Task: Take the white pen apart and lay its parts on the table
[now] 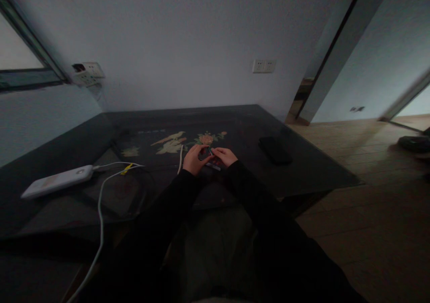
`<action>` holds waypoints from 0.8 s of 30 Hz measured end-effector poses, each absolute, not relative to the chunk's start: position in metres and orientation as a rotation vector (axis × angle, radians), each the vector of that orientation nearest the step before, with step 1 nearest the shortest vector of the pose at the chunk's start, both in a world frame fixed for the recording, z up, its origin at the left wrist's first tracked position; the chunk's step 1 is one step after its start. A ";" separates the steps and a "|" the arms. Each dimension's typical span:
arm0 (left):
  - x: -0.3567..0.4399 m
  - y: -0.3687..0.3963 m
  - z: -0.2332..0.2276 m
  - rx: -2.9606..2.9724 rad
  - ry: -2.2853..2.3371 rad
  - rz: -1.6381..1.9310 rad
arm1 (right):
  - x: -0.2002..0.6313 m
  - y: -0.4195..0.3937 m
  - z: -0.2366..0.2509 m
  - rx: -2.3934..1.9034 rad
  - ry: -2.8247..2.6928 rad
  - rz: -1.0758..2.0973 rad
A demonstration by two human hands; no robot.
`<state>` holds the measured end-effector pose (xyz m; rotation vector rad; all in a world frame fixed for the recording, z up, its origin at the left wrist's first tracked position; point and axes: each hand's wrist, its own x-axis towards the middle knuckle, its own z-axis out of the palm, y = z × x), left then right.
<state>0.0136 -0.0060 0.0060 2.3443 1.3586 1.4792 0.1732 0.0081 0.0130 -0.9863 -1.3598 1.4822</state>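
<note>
One small item [210, 151], mid-frame, mostly hidden; my right hand [227, 156] pinches it, left hand [192, 160] curls close, hold unclear.

Dim light settles indoors | dark table [312, 168] stands against pale wall [184, 48] — sockets [264, 66] above it | window [18, 43] at left | plank floor [369, 222] spreads right

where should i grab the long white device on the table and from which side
The long white device is probably best gripped across its middle, by both long edges, coming from above. It lies flat and looks narrow enough to span, and the white cable leaves its right end, so avoid that end.
</note>
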 end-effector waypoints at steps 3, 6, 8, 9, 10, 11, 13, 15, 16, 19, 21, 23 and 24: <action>0.014 -0.007 0.006 2.362 1.369 1.469 | 0.172 0.008 0.013 -0.993 -1.322 1.533; 0.014 -0.007 0.005 2.380 1.367 1.462 | 0.172 0.008 0.013 -0.997 -1.288 1.578; 0.014 -0.007 0.005 2.392 1.359 1.458 | 0.171 0.008 0.014 -0.997 -1.266 1.603; 0.014 -0.007 0.005 2.399 1.354 1.455 | 0.171 0.008 0.014 -0.996 -1.254 1.613; 0.014 -0.007 0.005 2.406 1.347 1.450 | 0.171 0.008 0.015 -0.995 -1.242 1.620; 0.014 -0.008 0.006 2.416 1.339 1.444 | 0.171 0.008 0.015 -0.994 -1.228 1.625; 0.014 -0.009 0.007 2.441 1.312 1.429 | 0.171 0.007 0.015 -0.993 -1.201 1.629; 0.013 -0.011 0.009 2.470 1.272 1.416 | 0.172 0.007 0.016 -0.993 -1.182 1.635; 0.013 -0.012 0.010 2.483 1.252 1.414 | 0.173 0.007 0.017 -0.992 -1.176 1.640; 0.012 -0.014 0.012 2.500 1.227 1.438 | 0.175 0.007 0.017 -0.988 -1.164 1.665; 0.011 -0.013 0.011 2.510 1.232 1.461 | 0.176 0.006 0.018 -0.991 -1.158 1.691; 0.010 -0.011 0.011 2.534 1.235 1.469 | 0.176 0.005 0.017 -0.996 -1.156 1.725; 0.010 -0.010 0.010 2.551 1.233 1.468 | 0.176 0.005 0.017 -0.997 -1.157 1.743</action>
